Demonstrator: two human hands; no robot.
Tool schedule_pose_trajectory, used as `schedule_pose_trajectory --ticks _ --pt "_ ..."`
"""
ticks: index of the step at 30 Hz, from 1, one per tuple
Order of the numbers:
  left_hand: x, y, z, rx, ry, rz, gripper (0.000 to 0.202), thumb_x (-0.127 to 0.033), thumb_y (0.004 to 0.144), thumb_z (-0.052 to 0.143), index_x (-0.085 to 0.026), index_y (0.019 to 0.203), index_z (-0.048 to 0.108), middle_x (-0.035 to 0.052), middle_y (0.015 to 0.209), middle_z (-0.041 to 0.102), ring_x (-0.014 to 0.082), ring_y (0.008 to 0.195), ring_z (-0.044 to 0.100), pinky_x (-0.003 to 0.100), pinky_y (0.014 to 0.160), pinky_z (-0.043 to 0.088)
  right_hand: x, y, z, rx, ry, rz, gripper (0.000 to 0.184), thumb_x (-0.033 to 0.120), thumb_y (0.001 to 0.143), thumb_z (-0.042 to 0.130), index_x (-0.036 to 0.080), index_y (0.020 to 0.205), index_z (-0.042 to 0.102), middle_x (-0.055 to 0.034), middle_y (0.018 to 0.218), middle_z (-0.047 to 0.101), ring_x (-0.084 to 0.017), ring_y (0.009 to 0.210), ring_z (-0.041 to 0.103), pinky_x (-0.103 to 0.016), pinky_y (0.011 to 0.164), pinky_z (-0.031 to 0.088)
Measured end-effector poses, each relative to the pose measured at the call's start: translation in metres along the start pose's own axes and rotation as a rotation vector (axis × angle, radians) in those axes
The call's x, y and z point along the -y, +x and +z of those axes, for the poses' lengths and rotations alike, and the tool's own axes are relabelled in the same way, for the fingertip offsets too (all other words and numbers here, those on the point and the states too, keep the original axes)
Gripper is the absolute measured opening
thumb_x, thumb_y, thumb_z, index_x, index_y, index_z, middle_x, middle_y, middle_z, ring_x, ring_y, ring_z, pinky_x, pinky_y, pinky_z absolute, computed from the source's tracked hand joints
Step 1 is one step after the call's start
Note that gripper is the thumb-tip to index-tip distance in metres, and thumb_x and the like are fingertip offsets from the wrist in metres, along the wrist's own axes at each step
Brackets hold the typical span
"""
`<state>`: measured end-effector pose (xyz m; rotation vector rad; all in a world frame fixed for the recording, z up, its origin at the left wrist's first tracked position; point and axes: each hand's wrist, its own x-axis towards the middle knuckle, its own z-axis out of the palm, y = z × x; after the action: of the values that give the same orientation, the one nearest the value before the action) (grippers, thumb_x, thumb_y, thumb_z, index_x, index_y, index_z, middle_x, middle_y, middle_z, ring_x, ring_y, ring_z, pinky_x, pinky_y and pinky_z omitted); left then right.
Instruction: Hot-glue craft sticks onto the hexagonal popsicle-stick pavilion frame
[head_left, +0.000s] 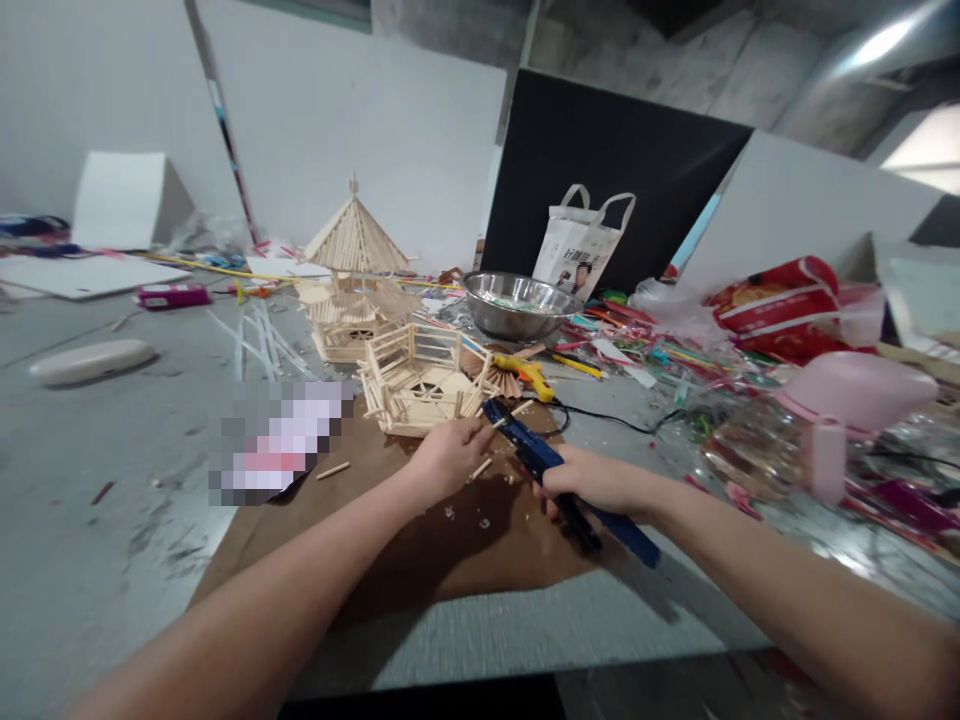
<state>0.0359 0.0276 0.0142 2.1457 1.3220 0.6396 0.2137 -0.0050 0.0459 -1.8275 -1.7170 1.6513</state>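
My right hand (589, 482) is wrapped round the handles of blue-handled cutters (536, 450), whose jaws point up and to the left. My left hand (448, 455) is closed in a pinch on a thin wooden stick (498, 425), whose end reaches the cutter jaws. Just behind it stands a hexagonal wooden stick model (431, 395) with railings. Short cut sticks, one of them a loose stick (333, 470), lie on the brown mat (450, 560) below. A yellow glue gun (529, 377) with a black cord lies right of the model.
Behind the model rises a pavilion of sticks (354, 240) with a pointed roof. A steel bowl (517, 305) and a white bag (577, 245) stand at the back. On the right are a pink-lidded jug (810, 430) and cluttered scraps. A white case (91, 362) and a blurred-out phone-like item (281, 440) lie left.
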Motion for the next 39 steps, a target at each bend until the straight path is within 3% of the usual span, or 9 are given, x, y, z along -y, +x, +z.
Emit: schedule_pose_trajectory --ticks 7,12,16,19,25,30,34,37,39 --pt "-0.006 -0.009 -0.01 0.247 -0.967 -0.258 0.025 -0.038 0.077 0.041 -0.018 0.062 0.037 -0.01 0.039 0.022 0.0029 0.03 0.012 0.017 0.031 0.009 0.015 -0.011 -0.005 -0.074 -0.199 -0.21 0.025 0.012 0.054 0.045 0.016 0.079 0.048 0.0031 0.063 0.048 -0.008 0.053 0.044 -0.019 0.047 0.034" --pt "-0.005 -0.015 -0.013 0.367 -1.22 -0.245 0.026 -0.038 0.076 0.046 -0.017 0.062 0.037 -0.0101 0.039 0.019 0.0021 0.031 0.01 0.015 0.031 0.006 0.017 -0.014 -0.009 -0.085 -0.257 -0.224 0.035 0.013 0.055 0.045 0.016 0.089 0.048 0.0003 0.072 0.054 -0.012 0.064 0.05 -0.022 0.057 0.039" --pt "-0.002 -0.02 -0.015 0.367 -1.285 -0.195 0.026 -0.039 0.079 0.04 -0.019 0.064 0.035 -0.0099 0.04 0.016 0.003 0.032 0.008 0.016 0.031 0.007 0.016 -0.018 -0.012 -0.123 -0.425 -0.277 0.066 0.011 0.055 0.046 0.016 0.12 0.034 -0.0072 0.105 0.053 -0.019 0.088 0.052 -0.027 0.071 0.041" --pt "-0.001 -0.024 -0.02 0.292 -1.145 -0.14 0.026 -0.04 0.081 0.034 -0.019 0.065 0.034 -0.0092 0.043 0.015 0.0038 0.033 0.01 0.016 0.033 0.01 0.009 -0.016 -0.012 -0.197 -0.612 -0.262 0.075 0.012 0.056 0.047 0.011 0.128 0.025 -0.0132 0.124 0.039 -0.023 0.106 0.043 -0.031 0.082 0.037" --pt "0.009 -0.03 -0.021 -0.028 -0.229 0.046 0.029 -0.035 0.081 0.033 -0.016 0.062 0.044 -0.0034 0.053 0.039 0.0073 0.051 0.037 0.019 0.05 0.029 -0.023 0.016 -0.016 -0.426 -0.975 -0.243 0.074 0.046 0.066 0.05 0.008 0.126 0.029 -0.0207 0.114 0.046 -0.032 0.102 0.045 -0.042 0.082 0.034" --pt "0.023 -0.033 -0.016 -0.052 0.222 0.021 0.03 -0.034 0.083 0.027 -0.018 0.072 0.051 0.002 0.064 0.056 0.0135 0.06 0.051 0.023 0.055 0.034 -0.024 0.026 -0.017 -0.572 -1.076 -0.166 0.071 0.056 0.072 0.038 0.007 0.122 0.035 -0.021 0.117 0.045 -0.034 0.105 0.042 -0.049 0.086 0.026" --pt "0.027 -0.035 -0.012 -0.053 0.385 0.012 0.031 -0.034 0.084 0.024 -0.019 0.079 0.051 0.0042 0.071 0.061 0.0158 0.064 0.056 0.023 0.054 0.035 0.005 0.016 -0.001 -0.841 -0.993 -0.502 0.043 0.039 0.083 0.03 0.009 0.107 0.049 -0.0138 0.106 0.054 -0.024 0.097 0.047 -0.036 0.084 0.033" --pt "0.03 -0.035 -0.011 -0.059 0.421 0.027 0.03 -0.034 0.085 0.024 -0.02 0.081 0.05 0.0036 0.075 0.063 0.0159 0.066 0.058 0.023 0.054 0.035 0.022 0.022 0.016 -0.795 -1.019 -0.838 0.029 0.029 0.083 0.036 0.014 0.1 0.054 -0.0085 0.099 0.057 -0.02 0.094 0.047 -0.034 0.085 0.032" --pt "0.032 -0.035 -0.011 -0.062 0.432 0.037 0.029 -0.033 0.085 0.024 -0.02 0.082 0.05 0.0028 0.076 0.063 0.0158 0.066 0.058 0.023 0.054 0.036 0.025 0.032 0.025 -0.764 -1.048 -0.909 0.025 0.026 0.083 0.037 0.015 0.094 0.057 -0.008 0.089 0.06 -0.02 0.087 0.048 -0.034 0.081 0.034"
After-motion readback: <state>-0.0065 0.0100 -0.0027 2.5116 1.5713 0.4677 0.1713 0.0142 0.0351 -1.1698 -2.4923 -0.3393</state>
